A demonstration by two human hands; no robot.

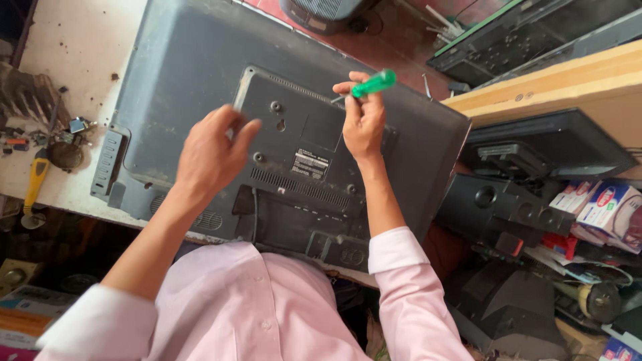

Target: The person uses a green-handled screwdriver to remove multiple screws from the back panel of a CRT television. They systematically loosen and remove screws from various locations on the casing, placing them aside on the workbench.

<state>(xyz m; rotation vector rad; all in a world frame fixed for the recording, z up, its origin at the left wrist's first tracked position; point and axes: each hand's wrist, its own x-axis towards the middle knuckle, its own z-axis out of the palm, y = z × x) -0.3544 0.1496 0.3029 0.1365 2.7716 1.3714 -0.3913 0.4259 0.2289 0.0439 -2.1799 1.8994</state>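
**Right hand gripping a green screwdriver over a television's back**

Our right hand [364, 124] was closed around a green-handled screwdriver [373, 84], just right of the frame's centre, its tip pointing down at the dark grey back cover of the television [180, 60]. Our left hand [210, 157], left of centre, rested on that cover with fingers curled loosely, grasping nothing that we could make out. The television lay face down on a stained white table [73, 40], filling the middle of the frame. At the left edge lay a yellow-handled tool [35, 180] among small metal parts. Black casings [555, 144] and coloured boxes [605, 204] crowded the right side.
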